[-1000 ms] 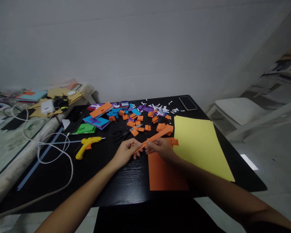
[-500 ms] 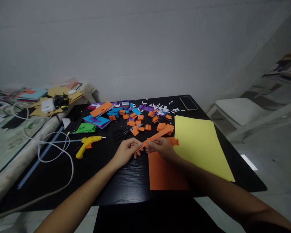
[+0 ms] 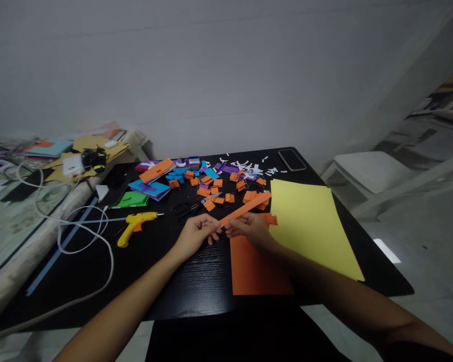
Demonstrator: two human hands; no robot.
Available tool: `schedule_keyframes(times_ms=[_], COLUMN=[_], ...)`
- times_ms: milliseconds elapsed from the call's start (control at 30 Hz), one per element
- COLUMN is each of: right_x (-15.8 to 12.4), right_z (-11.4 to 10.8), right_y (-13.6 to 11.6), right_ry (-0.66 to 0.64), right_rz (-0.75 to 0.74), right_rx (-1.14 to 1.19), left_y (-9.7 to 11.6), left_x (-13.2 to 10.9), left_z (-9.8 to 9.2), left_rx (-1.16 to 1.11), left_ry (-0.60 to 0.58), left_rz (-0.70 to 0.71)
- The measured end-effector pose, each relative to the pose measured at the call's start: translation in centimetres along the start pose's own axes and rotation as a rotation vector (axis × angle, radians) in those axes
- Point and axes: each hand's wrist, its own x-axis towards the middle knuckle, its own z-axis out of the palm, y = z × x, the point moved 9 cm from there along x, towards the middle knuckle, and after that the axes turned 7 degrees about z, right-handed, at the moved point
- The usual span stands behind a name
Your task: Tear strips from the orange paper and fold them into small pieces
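Both my hands pinch the near end of a long orange paper strip [image 3: 247,206] that slants up to the right above the black table [image 3: 98,261]. My left hand [image 3: 195,235] grips the strip's tip with closed fingers. My right hand [image 3: 249,229] holds it just beside, fingers curled. Under my right hand lies an orange paper sheet [image 3: 254,269], with a big yellow sheet [image 3: 309,226] to its right. Black scissors [image 3: 191,208] lie just beyond my left hand.
Several small orange, blue and purple paper pieces [image 3: 211,183] are scattered at the back. A yellow glue gun [image 3: 136,223] with a white cable [image 3: 79,241] lies at the left. A phone [image 3: 292,160] rests at the far edge. A white chair [image 3: 370,173] stands to the right.
The far end of the orange strip has risen slightly and the strip has slid a little to the right between my fingers. My hands stay nearly in place.
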Motion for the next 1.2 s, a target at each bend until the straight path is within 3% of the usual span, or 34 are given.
schedule_keyframes(times_ms=[333, 1200], right_x=[0.0, 0.1], right_z=[0.7, -0.3], right_y=[0.4, -0.6], right_ry=[-0.062, 0.017], right_rz=[0.003, -0.048], right_rx=[0.039, 0.027], left_y=[0.2, 0.0], left_x=[-0.1, -0.1], left_z=[0.5, -0.5], left_rx=[-0.005, -0.027], left_ry=[-0.031, 0.042], left_rz=[-0.005, -0.021])
